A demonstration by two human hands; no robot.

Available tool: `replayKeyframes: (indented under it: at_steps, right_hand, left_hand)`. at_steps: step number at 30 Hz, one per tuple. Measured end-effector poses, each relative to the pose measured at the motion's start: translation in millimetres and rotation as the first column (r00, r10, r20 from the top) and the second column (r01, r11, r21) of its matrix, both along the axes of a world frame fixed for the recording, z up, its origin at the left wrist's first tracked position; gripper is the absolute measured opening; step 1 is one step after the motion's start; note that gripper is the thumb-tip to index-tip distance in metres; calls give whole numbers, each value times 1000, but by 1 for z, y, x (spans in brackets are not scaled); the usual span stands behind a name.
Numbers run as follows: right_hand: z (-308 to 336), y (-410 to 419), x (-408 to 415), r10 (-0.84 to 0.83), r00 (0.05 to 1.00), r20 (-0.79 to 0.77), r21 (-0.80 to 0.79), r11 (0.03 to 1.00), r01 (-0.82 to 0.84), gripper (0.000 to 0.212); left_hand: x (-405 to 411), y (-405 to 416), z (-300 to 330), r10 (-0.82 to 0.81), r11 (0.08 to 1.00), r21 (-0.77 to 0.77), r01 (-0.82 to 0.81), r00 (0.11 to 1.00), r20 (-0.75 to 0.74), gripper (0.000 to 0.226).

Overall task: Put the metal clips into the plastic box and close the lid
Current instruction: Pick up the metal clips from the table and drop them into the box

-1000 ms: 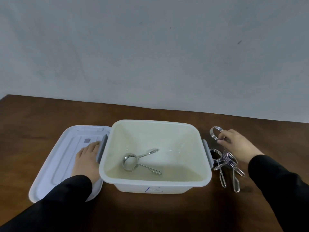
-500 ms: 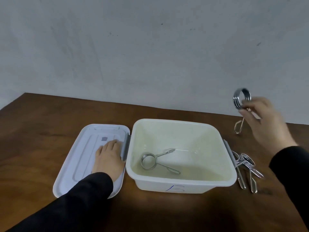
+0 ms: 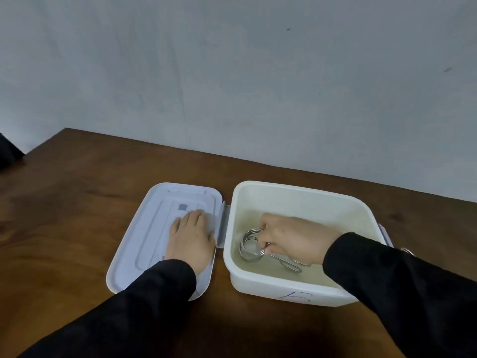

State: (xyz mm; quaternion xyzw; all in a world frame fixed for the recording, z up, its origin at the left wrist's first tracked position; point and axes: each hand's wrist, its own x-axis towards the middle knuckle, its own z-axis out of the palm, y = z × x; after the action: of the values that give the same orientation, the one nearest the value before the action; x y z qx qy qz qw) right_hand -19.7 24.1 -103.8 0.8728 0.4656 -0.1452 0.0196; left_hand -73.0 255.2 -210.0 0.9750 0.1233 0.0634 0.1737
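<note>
The white plastic box [image 3: 296, 195] stands open on the brown table, its lid [image 3: 152, 236] lying flat to its left. My left hand [image 3: 191, 237] rests palm down on the lid. My right hand [image 3: 291, 237] is down inside the box, fingers closed on the coil of a metal clip [image 3: 251, 245] at the box floor. Wire handles [image 3: 290, 266] of a clip show just below my hand; I cannot tell which clip they belong to. A small bit of another clip [image 3: 407, 251] shows past the box's right side, above my sleeve.
The brown wooden table [image 3: 77, 202] runs to a grey wall behind. The table's left corner lies at the far left, with a dark object [image 3: 7, 151] beyond it. The box has grey latches [image 3: 386, 235] on its sides.
My right hand carried the clip from high at the right down into the box. My left hand stayed on the lid. The view has shifted to the left.
</note>
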Motion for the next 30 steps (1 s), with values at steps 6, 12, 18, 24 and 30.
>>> replayKeyframes:
  at_steps: [6, 12, 18, 24, 30]
  right_hand:
    - [-18, 7, 5, 6, 1000, -1, 9, 1000, -6, 17]
    - [-25, 13, 6, -38, 995, -89, 21, 999, 40, 23]
    - [-28, 14, 6, -114, 988, -107, 12, 993, 116, 11]
    - [-28, 13, 4, -21, 1000, -8, -15, 1000, 21, 18]
    - [-27, 11, 7, -37, 999, -35, -13, 999, 37, 29]
  left_hand:
    - [2, 0, -2, 2, 1000, 19, -2, 1000, 0, 55]
    - [3, -1, -1, 11, 1000, 13, -11, 1000, -3, 55]
    - [3, 0, -4, 4, 1000, 22, -3, 1000, -6, 57]
    - [3, 1, -5, -2, 1000, 25, 2, 1000, 2, 57]
    - [1, 1, -4, -6, 1000, 28, 5, 1000, 14, 53]
